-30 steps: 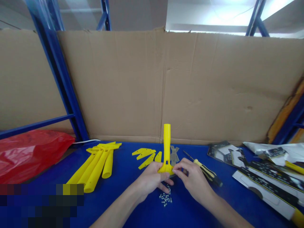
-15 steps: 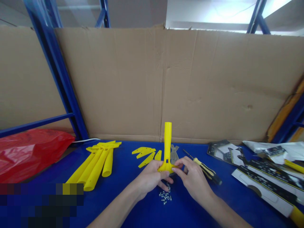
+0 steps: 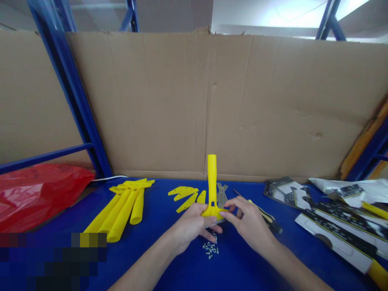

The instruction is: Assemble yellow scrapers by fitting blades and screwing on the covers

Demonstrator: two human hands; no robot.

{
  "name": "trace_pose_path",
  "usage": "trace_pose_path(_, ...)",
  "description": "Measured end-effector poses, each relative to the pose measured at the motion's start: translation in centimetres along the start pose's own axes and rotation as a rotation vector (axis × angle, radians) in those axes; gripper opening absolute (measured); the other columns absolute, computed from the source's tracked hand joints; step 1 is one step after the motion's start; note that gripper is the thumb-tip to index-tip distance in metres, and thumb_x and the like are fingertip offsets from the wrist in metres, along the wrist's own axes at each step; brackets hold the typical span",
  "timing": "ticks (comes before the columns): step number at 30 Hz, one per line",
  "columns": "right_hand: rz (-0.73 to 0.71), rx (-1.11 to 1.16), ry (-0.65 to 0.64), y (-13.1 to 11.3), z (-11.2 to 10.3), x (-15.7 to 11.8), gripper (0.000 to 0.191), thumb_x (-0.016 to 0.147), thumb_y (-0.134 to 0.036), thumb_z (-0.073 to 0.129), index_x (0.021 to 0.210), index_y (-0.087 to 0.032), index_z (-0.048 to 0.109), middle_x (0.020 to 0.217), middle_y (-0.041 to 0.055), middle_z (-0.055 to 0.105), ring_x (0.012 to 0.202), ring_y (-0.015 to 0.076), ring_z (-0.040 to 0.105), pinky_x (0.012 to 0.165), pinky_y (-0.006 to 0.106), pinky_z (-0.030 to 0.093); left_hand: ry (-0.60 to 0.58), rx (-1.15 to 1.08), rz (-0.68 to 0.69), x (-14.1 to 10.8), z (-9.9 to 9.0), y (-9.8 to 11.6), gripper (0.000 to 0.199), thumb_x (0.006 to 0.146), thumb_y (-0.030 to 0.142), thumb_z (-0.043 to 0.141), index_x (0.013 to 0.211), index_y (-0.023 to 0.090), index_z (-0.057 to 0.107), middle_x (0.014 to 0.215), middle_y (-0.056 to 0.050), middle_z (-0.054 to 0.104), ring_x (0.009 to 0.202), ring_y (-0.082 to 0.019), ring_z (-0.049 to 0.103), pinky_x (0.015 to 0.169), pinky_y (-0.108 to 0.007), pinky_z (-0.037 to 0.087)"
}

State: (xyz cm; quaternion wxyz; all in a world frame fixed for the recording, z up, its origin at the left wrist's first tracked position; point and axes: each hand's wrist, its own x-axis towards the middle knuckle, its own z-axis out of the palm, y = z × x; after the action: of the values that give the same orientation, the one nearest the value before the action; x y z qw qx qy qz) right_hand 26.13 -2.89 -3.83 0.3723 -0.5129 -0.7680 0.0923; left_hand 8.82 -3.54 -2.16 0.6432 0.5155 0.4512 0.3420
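Observation:
Upright in front of me stands a yellow T-shaped scraper handle (image 3: 212, 173), its wide head low and its tube pointing up. My left hand (image 3: 194, 224) is closed round the left side of the head, thumb on top and fingers below. With thumb and fingertips, my right hand (image 3: 244, 216) pinches the head's right end. A thin grey blade edge (image 3: 218, 222) shows along the underside of the head. Below the hands lie several small screws and nuts (image 3: 210, 248). Behind the handle are grey metal blades (image 3: 222, 196), partly hidden.
Several yellow handles (image 3: 124, 208) lie at left, near a red plastic bag (image 3: 42, 194). Flat yellow plates (image 3: 186, 196) sit left of centre. A screwdriver (image 3: 269, 220) lies behind my right hand. Printed cards (image 3: 336, 238) cover the right side. A cardboard wall (image 3: 206, 105) closes the back.
The scraper handle has shifted slightly left in my hands. More of the grey edge shows under its head, and my right fingertips have closed in on the right end.

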Motion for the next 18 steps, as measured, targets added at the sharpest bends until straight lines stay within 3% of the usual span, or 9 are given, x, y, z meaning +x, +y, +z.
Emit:
trace_pose_path(4, -0.002, -0.078, 0.040, 0.1, -1.2, 0.2, 0.017, 0.086, -0.031, 0.052, 0.085, -0.020, 0.066, 0.078, 0.0028, 0.064, 0.057, 0.0139, 0.057, 0.059, 0.028, 0.046, 0.027, 0.014, -0.002, 0.1, -0.2, -0.1, 0.032, 0.067, 0.024, 0.067, 0.096, 0.010, 0.063, 0.098, -0.013, 0.066, 0.076, -0.019, 0.064, 0.053, -0.025, 0.050)
trace_pose_path(7, 0.060, -0.297, 0.066, 0.4, -2.4, 0.5, 0.018, 0.086, -0.030, 0.050, 0.090, -0.021, 0.065, 0.086, 0.0044, 0.065, 0.065, 0.0162, 0.061, 0.059, 0.028, 0.045, 0.058, 0.015, -0.011, 0.2, -0.4, -0.1, 0.035, 0.068, 0.023, 0.068, 0.099, 0.009, 0.062, 0.103, -0.015, 0.065, 0.078, -0.020, 0.064, 0.054, -0.025, 0.051)
trace_pose_path(9, 0.101, -0.477, 0.048, 0.7, -3.3, 0.7, 0.018, 0.084, -0.030, 0.053, 0.094, -0.022, 0.065, 0.093, 0.0068, 0.066, 0.080, 0.0217, 0.063, 0.061, 0.029, 0.045, 0.087, 0.007, -0.022, 0.2, -0.5, -0.1, 0.033, 0.069, 0.021, 0.068, 0.099, 0.009, 0.060, 0.104, -0.016, 0.065, 0.079, -0.020, 0.064, 0.054, -0.025, 0.051)
trace_pose_path(12, 0.194, -0.652, -0.102, 1.5, -4.7, 0.8, 0.030, 0.079, -0.032, 0.058, 0.106, -0.019, 0.063, 0.104, 0.0132, 0.064, 0.100, 0.0308, 0.059, 0.070, 0.035, 0.045, 0.115, 0.005, -0.038, 0.1, -0.5, 0.1, 0.028, 0.072, 0.018, 0.066, 0.098, 0.010, 0.059, 0.104, -0.015, 0.065, 0.080, -0.019, 0.064, 0.055, -0.024, 0.052)
trace_pose_path(15, 0.356, -0.636, -0.382, 2.7, -6.0, 0.7, 0.043, 0.079, -0.028, 0.057, 0.120, -0.014, 0.055, 0.109, 0.0182, 0.065, 0.100, 0.0343, 0.062, 0.075, 0.039, 0.044, 0.140, 0.014, -0.046, 0.0, -0.4, 0.3, 0.024, 0.075, 0.015, 0.062, 0.098, 0.009, 0.058, 0.105, -0.015, 0.065, 0.080, -0.019, 0.065, 0.055, -0.024, 0.053)
trace_pose_path(18, 0.377, -0.576, -0.488, 3.9, -6.8, 0.5, 0.048, 0.075, -0.021, 0.059, 0.121, -0.014, 0.054, 0.106, 0.0167, 0.068, 0.096, 0.0313, 0.065, 0.074, 0.035, 0.044, 0.157, 0.013, -0.046, 0.1, -0.5, 0.3, 0.025, 0.074, 0.015, 0.063, 0.098, 0.009, 0.059, 0.105, -0.016, 0.065, 0.080, -0.019, 0.065, 0.054, -0.024, 0.053)
